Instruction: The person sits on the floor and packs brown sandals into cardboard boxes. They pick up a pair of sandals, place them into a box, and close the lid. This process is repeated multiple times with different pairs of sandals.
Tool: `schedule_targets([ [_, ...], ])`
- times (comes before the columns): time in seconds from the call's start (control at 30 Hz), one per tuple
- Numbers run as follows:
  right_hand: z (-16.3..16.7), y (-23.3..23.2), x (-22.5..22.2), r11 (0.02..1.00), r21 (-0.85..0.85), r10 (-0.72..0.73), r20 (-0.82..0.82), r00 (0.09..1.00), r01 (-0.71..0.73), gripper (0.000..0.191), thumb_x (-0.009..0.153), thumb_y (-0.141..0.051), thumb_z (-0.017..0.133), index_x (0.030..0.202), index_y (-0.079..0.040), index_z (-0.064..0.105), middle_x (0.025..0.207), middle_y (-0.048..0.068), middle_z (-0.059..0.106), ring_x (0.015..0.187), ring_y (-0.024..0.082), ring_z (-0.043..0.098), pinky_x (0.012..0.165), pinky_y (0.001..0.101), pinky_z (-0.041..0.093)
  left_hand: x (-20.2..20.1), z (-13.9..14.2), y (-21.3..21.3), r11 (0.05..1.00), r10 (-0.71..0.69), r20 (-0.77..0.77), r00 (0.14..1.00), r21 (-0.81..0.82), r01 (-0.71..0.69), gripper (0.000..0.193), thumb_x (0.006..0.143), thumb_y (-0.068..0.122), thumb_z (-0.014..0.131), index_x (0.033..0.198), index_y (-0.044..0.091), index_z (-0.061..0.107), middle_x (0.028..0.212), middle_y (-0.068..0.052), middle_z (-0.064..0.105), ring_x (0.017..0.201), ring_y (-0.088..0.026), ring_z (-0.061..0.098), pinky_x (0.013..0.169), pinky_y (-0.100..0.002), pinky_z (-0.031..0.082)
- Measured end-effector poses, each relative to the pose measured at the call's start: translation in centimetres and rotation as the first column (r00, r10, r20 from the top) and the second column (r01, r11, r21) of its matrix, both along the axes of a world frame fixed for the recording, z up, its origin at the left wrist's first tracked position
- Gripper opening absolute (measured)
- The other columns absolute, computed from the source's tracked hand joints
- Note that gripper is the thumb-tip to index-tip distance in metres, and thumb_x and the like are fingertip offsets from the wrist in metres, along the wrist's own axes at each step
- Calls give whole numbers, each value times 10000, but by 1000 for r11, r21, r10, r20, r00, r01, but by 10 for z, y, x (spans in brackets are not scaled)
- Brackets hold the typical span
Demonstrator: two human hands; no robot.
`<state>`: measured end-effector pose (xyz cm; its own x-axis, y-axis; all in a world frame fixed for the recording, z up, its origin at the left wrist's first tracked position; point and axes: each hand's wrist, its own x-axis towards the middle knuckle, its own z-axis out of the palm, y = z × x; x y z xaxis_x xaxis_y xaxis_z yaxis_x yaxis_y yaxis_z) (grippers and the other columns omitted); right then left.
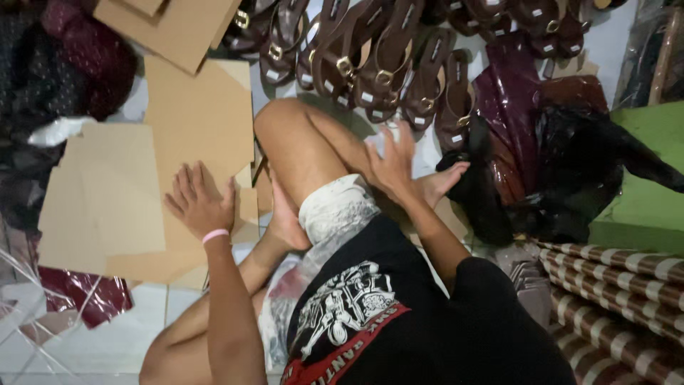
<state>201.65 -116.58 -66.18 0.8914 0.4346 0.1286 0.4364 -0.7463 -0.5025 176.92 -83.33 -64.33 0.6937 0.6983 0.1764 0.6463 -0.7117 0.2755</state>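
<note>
both hands open, holding nothing: left hand [199, 203] flat on cardboard sheets [142, 192], right hand [392, 160] near sandals [377, 60].

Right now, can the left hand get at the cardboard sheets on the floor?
Probably yes. The left hand already lies flat, fingers spread, on the cardboard sheets, with nothing between them. The bent knee sits to its right and does not block it.

left hand [199, 203] flat on cardboard sheets [135, 199], brown sandals [370, 60] beyond
</note>
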Motion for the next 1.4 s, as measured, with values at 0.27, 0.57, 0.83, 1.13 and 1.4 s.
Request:
schedule_targets([
  [0.27,4,-78,38,960,-238,-133,88,987,151,649,1013,-378,649,1549,-69,453,1594,315,261,1432,576,231,1132,677,221,91,16,-77,931,260,537,803,-360,-61,414,1028,287,564,1333,9,594,1318,-197,626,1237,-382,593,1134,-488,445],
  [0.57,21,-63,142,973,-56,-201,264,943,224,752,1051,-330,730,1622,-44,332,1575,334,216,1438,522,238,1164,637,239,165,69,-158,778,-503,171,847,-337,530,427,951,334,679,1306,100,641,1358,-107,591,1292,-323,525,1209,-541,272],
  [0.83,6,-18,205,997,-68,-3,293,956,24,749,1073,-331,729,1638,-93,299,1640,243,284,1501,446,290,1212,579,247,171,64,-156,818,-492,114,863,-278,504,402,937,347,679,1280,137,661,1339,-88,611,1279,-308,529,1188,-548,267],
  [1.13,1,-2,237,993,-96,-53,126,991,66,487,1079,-339,671,1455,-69,520,1446,140,527,1391,315,454,1209,598,210,172,67,-156,838,-491,46,870,-249,485,422,918,365,683,1278,144,671,1349,-74,610,1274,-301,532,1174,-550,279],
  [1.4,-5,-55,235,984,98,-161,128,979,149,300,1017,-205,732,1280,-114,620,1366,135,553,1329,344,507,1136,551,357,177,72,-159,830,-508,39,861,-244,501,434,923,365,686,1297,147,664,1347,-86,611,1291,-296,532,1192,-554,264],
])
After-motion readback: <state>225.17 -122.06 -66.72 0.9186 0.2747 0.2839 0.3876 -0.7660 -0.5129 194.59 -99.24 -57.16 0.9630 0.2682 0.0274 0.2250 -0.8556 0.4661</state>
